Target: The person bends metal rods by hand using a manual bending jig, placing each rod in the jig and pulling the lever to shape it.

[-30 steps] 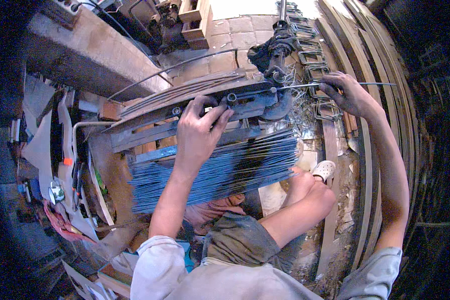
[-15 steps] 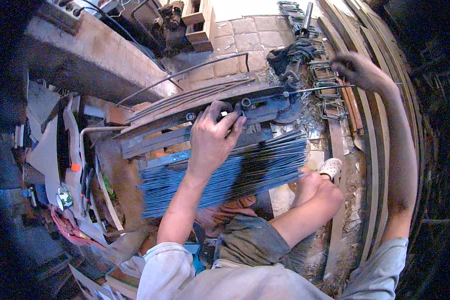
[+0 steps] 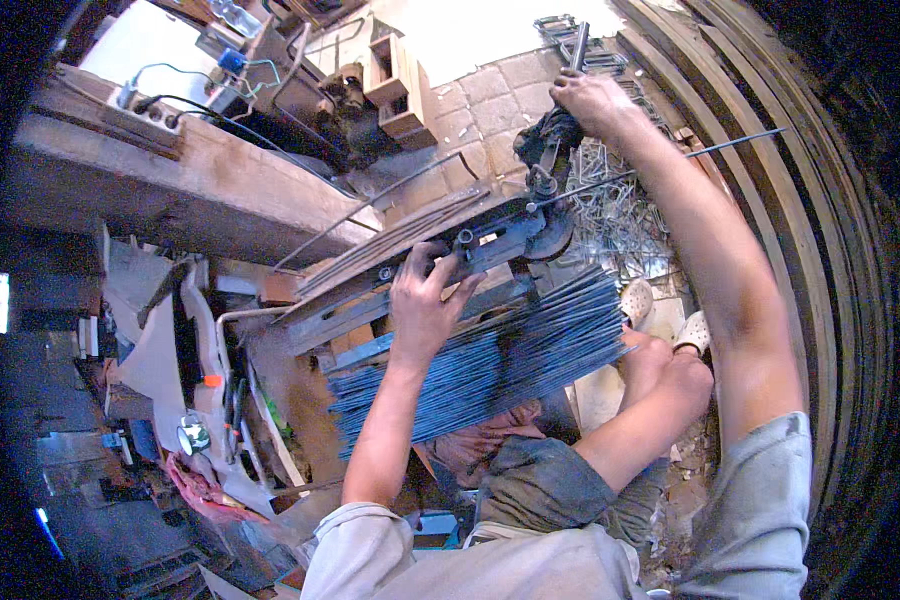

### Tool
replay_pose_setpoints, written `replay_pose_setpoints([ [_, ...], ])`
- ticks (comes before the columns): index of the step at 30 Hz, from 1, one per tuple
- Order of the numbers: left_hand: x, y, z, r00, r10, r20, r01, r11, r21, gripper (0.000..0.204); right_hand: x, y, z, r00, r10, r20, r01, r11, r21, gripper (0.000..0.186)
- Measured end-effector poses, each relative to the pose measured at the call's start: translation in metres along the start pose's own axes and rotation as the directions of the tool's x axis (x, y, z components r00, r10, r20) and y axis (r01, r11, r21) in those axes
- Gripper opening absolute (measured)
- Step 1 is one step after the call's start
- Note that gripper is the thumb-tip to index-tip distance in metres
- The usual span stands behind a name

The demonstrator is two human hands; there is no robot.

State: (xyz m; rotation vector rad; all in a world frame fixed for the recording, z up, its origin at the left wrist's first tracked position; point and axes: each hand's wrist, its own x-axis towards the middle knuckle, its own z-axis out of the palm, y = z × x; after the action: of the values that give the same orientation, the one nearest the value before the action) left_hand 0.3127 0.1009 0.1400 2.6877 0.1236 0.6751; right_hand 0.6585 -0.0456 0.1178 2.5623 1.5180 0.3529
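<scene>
Both hands (image 3: 425, 300) on bender (image 3: 510, 235), rods (image 3: 490, 365) beneath

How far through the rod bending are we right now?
Done: a heap of bent wire pieces lies beyond the bender. In hand: left hand steadies a rod on the bending jig; right hand grips the lever. Left: a thick bundle of straight rods.
</scene>
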Motion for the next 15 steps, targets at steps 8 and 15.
replay_pose_setpoints([
  [8, -0.007, -0.008, -0.001, 0.998, 0.053, -0.023, -0.052, 0.998, 0.044, 0.035, -0.018, -0.024, -0.015, 0.977, 0.21, -0.033, -0.202, 0.966, 0.159, 0.02],
  [15, -0.011, -0.011, -0.003, 0.992, 0.114, -0.057, -0.109, 0.991, 0.083, 0.036, -0.085, -0.022, -0.029, 0.889, 0.453, 0.073, -0.459, 0.873, 0.168, 0.022],
])
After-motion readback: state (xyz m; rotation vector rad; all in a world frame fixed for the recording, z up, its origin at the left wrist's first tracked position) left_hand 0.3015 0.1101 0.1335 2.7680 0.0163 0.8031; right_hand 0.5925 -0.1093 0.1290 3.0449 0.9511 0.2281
